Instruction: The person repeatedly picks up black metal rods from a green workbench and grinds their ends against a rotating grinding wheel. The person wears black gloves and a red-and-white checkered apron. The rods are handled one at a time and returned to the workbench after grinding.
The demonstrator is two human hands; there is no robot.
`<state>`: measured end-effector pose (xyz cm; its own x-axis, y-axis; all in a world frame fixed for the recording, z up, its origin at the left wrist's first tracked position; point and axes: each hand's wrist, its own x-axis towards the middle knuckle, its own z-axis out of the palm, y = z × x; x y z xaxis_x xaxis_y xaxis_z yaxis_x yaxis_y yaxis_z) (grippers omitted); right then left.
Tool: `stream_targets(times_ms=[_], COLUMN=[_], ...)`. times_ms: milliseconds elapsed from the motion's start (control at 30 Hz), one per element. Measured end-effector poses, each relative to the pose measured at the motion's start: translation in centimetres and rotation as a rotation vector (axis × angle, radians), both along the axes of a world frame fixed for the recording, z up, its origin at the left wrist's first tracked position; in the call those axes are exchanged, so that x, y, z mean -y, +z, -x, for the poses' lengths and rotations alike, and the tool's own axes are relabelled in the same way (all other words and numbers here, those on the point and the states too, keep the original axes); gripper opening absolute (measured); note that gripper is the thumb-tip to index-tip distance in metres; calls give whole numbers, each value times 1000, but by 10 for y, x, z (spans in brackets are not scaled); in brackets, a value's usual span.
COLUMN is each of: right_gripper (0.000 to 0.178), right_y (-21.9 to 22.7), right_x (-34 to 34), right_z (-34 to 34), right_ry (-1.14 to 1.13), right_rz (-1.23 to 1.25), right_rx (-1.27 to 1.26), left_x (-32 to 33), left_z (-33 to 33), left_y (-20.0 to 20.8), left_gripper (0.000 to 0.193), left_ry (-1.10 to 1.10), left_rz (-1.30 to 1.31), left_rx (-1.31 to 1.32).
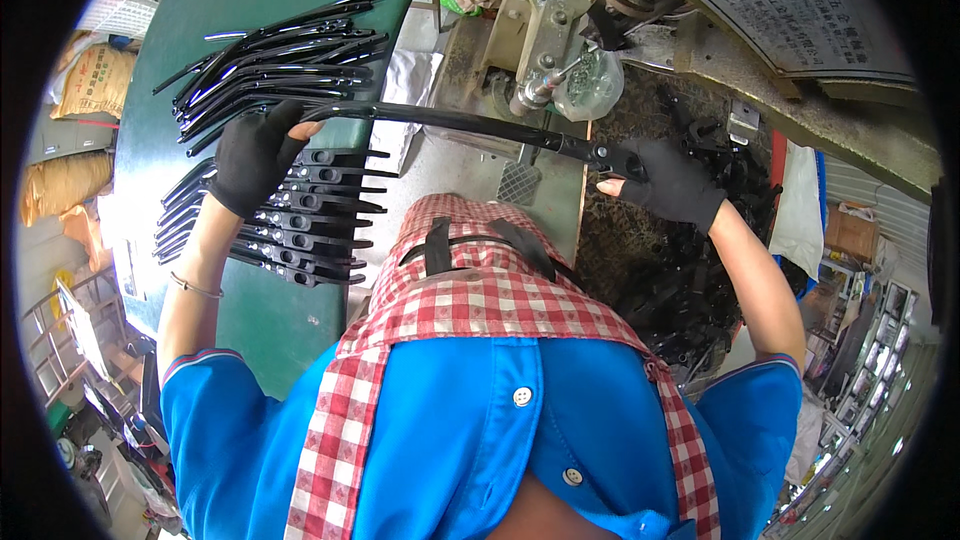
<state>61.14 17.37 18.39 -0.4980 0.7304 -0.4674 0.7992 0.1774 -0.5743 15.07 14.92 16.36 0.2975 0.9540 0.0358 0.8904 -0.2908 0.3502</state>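
Observation:
Stretched between my hands is a long glossy black wiper arm (470, 124), nearly level with its right end slightly lower. My left hand (255, 160), in a black fingerless glove, is closed on its left end, above the green table. The right hand (668, 183), gloved the same way, grips the wider end with the thumb showing below it. Beneath my left hand lies a row of similar black arms (325, 220) with round holes in their ends. A pile of bent black arms (270, 70) lies just beyond that hand.
A green table (290, 325) stands at the left. At the far right is a metal press machine (560, 20) with a clear plastic bag (590, 85) on it. A bin of black parts (650, 280) sits under my right hand. A foot pedal (519, 180) shows ahead.

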Motion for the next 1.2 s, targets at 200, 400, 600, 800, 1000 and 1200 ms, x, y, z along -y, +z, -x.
stream_targets(times_ms=[200,400,600,800,1000,1200], right_gripper=[40,40,44,49,67,63], right_y=[17,13,2,-32,-19,-31], right_x=[5,-11,-42,-56,-66,-67], right_z=[18,14,-2,-22,-15,4], right_ry=[-67,-5,-260,-133,-41,-127], right_rz=[-212,-501,-352,-576,-229,-91], right_rx=[204,224,-17,130,111,348], left_x=[3,-7,-47,-69,-86,-116], left_z=[-3,-9,-4,-10,-12,-9], left_y=[-18,-7,-10,-4,15,-7], left_gripper=[41,36,37,40,39,41], left_ry=[42,63,-4,-54,-54,-149], left_rz=[262,157,49,66,-84,111], left_rx=[117,171,219,259,46,26])
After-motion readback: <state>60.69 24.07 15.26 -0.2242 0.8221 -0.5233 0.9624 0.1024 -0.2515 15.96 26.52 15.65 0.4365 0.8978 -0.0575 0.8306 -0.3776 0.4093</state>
